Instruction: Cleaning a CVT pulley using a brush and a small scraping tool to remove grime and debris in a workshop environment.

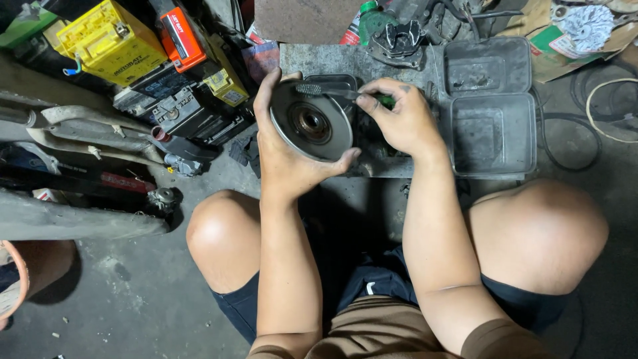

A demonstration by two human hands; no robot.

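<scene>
My left hand (282,156) grips a round grey metal disc (311,123) with a dark hub in its middle, holding it tilted above a black tray. My right hand (399,119) holds a small brush with a green handle (332,91), its bristle head resting on the upper edge of the disc. Both hands are just above a low concrete slab (345,56), between my bare knees.
An open grey plastic box (492,106) lies to the right on the slab. Yellow, orange and black batteries (146,53) are stacked at the upper left. Metal engine parts (399,40), cables (611,113) and grimy concrete floor surround me.
</scene>
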